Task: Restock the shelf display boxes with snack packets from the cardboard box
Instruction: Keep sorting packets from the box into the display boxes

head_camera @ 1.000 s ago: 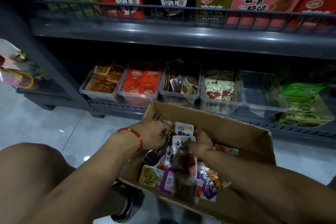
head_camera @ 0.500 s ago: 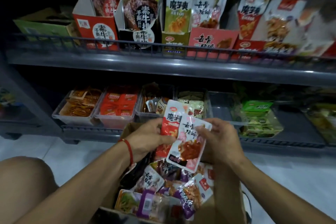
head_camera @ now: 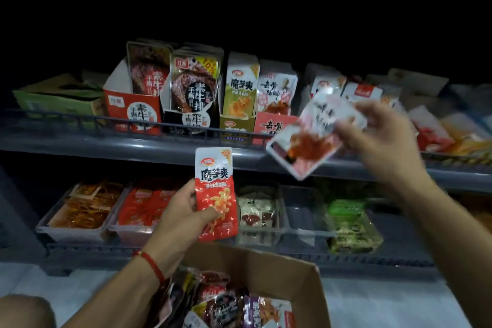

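The person holds 2 packets, 1 in each hand, and I think this is for sorting: each flavour has its own display box on the upper shelf (head_camera: pixel 133 141), so the packets must be separated before they go in.

The right hand (head_camera: pixel 383 138) is raised to the upper shelf and pinches a pale pink packet (head_camera: pixel 314 138) at its top edge between thumb and fingers. The packet hangs tilted, just in front of the pink display box (head_camera: pixel 271 125), which carries the same kind of print. It seems this packet goes there next, but the hand is blurred, so I cannot tell the exact finger position.

The left hand (head_camera: pixel 183 218) is lower, in front of the bottom shelf trays. It grips a red and white packet (head_camera: pixel 217 194) upright, the thumb across the front and the fingers curled behind. Probably it waits for its turn; a similar design stands further right on the upper shelf.

The cardboard box (head_camera: pixel 292 274) sits below both hands, open, with many mixed packets (head_camera: pixel 226 306) inside, so much stock is not yet placed.
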